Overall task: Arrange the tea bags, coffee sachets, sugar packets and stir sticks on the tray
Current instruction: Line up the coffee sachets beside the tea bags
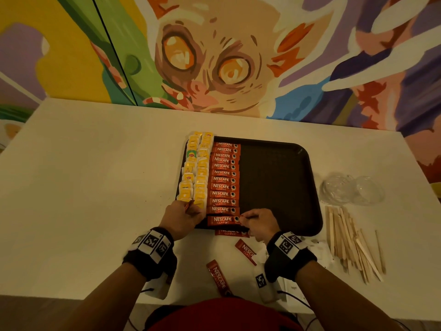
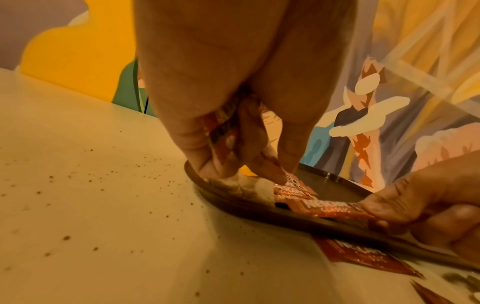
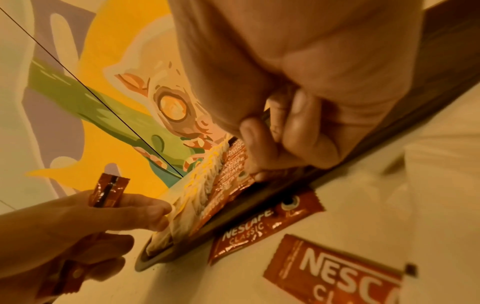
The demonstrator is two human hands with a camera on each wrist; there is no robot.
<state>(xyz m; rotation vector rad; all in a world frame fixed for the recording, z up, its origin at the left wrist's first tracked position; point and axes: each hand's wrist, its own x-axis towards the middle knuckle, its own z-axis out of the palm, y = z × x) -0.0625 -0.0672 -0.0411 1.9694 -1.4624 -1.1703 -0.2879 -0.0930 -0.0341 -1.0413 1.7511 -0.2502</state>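
On the white bench (image 1: pixel 95 175), the dark tray (image 1: pixel 274 187) is the landmark. Along its left edge run two columns of yellow tea bags (image 1: pixel 196 168), then a column of red coffee sachets (image 1: pixel 224 180). The left hand (image 1: pixel 183 219), at the tray's near-left corner, grips spare sachets (image 3: pixel 107 192) in curled fingers, mostly hidden by the palm. The right hand (image 1: pixel 260 224) pinches the nearest sachet (image 1: pixel 223 220) of the column at its right end. Loose sachets (image 1: pixel 219 278) lie nearer than the tray, one half tucked beneath its rim. Right of the tray lie stir sticks (image 1: pixel 350 244) and a hard-to-read clear container (image 1: pixel 350 188). Sugar packets are not clearly made out.
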